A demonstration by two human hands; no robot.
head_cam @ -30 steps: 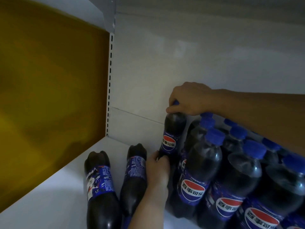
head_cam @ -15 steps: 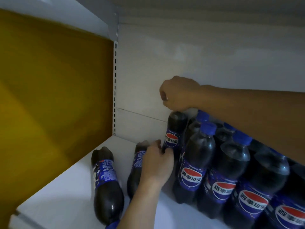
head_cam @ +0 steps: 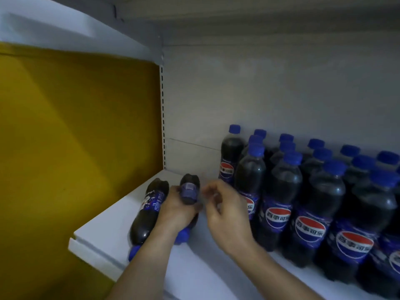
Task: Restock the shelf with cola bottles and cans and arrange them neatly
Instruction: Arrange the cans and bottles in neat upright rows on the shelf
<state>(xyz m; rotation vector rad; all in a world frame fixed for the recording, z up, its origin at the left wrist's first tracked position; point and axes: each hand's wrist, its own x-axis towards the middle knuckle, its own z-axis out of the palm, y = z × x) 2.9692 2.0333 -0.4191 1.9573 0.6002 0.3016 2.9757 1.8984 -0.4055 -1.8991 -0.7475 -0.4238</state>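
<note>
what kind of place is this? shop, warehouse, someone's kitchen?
Most likely a shop aisle, being restocked: a white shelf with a slotted upright, rows of identical cola bottles with labels facing out, and the left hand gripping a lying bottle.

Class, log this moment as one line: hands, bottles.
left hand: grips lying bottle | right hand: beside it, holds nothing | second bottle: lying on shelf | upright bottles: rows at right

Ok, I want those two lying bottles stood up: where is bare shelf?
Bare shelf lies between the left lying bottle and the yellow side panel, and along the front edge before the standing bottles, which crowd the right.
</note>
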